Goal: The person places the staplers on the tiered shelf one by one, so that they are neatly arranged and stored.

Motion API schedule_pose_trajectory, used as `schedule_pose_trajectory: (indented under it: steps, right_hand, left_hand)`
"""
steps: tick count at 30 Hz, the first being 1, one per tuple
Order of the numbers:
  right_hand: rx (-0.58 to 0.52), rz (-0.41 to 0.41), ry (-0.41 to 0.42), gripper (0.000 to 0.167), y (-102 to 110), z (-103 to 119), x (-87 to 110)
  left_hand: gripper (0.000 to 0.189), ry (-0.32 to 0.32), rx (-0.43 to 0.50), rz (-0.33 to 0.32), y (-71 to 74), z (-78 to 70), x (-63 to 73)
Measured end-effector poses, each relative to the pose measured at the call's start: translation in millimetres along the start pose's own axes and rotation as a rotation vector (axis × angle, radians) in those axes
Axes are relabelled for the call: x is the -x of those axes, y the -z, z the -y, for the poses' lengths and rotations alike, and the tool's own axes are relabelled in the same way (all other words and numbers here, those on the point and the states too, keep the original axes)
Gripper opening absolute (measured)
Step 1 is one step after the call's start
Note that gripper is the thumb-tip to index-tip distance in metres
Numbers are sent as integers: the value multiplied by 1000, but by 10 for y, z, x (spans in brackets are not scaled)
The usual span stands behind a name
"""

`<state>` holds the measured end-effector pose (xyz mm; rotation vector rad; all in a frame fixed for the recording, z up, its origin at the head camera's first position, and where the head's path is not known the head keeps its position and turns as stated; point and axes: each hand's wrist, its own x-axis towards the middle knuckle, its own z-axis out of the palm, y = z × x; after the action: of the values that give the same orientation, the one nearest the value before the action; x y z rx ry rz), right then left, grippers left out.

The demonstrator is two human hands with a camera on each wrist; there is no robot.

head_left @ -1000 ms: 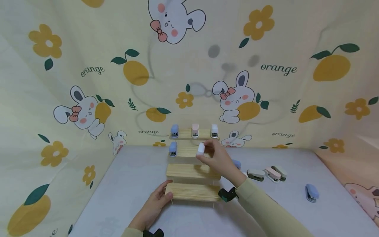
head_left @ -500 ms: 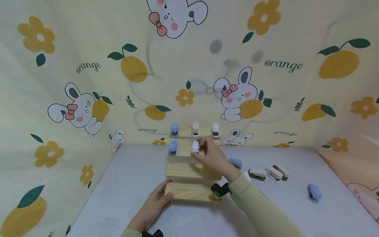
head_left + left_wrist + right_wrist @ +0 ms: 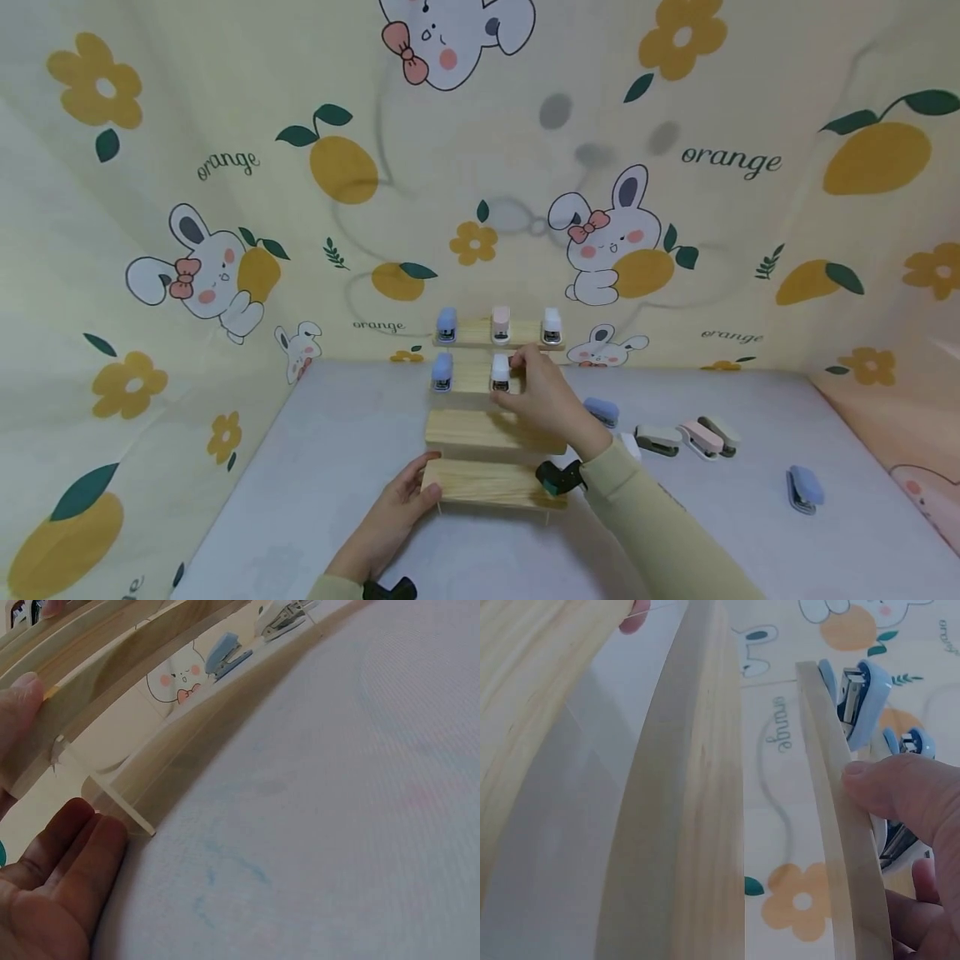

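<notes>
A tiered wooden display rack (image 3: 491, 483) stands on the white table. My left hand (image 3: 390, 517) grips the left end of its lowest shelf, thumb on top; in the left wrist view the fingers (image 3: 86, 859) lie below the board. At the second shelf from the top, my right hand (image 3: 546, 398) holds a small white stapler (image 3: 500, 371) that stands on the board. The right thumb (image 3: 885, 784) lies at the shelf's front edge and partly hides that stapler. A blue stapler (image 3: 442, 372) sits to its left. Above are blue (image 3: 447, 325), pink (image 3: 501, 323) and white (image 3: 552, 326) staplers.
Right of the rack lie a blue stapler (image 3: 602, 412), a grey-white one (image 3: 657, 440), a pink one (image 3: 702, 437) and another pale one (image 3: 720, 433). Farther right is one more blue stapler (image 3: 805, 488). A patterned cloth backdrop (image 3: 465, 192) hangs behind.
My right hand has brought the white stapler left and down onto the second shelf, and it now stands upright there. The left hand keeps its grip on the rack. The head view has shifted slightly.
</notes>
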<state>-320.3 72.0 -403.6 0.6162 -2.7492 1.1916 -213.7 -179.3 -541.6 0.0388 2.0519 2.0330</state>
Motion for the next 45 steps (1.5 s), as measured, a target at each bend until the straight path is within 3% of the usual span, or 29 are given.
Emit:
schedule_pose_trajectory:
  steps: [10, 15, 19, 26, 32, 38, 45]
  right_hand:
    - [42, -7, -17, 55, -38, -13, 6]
    - [39, -26, -13, 56, -21, 9, 11]
    - [51, -40, -23, 58, -25, 1, 17]
    - [-3, -38, -8, 64, 5, -26, 80]
    - [-81, -16, 36, 65, 196, -126, 267]
    - [-95, -59, 58, 62, 480, -337, 513]
    - [-57, -54, -52, 69, 697, -614, 772]
  left_hand:
    - [72, 29, -8, -11, -19, -6, 28]
    - [73, 11, -34, -16, -30, -39, 14]
    - [73, 25, -7, -12, -37, -34, -6]
    - [72, 28, 8, -16, -35, -22, -5]
    - [72, 4, -17, -17, -15, -46, 1]
    - [71, -7, -15, -14, -14, -47, -8]
    - [71, -5, -23, -8, -11, -36, -5]
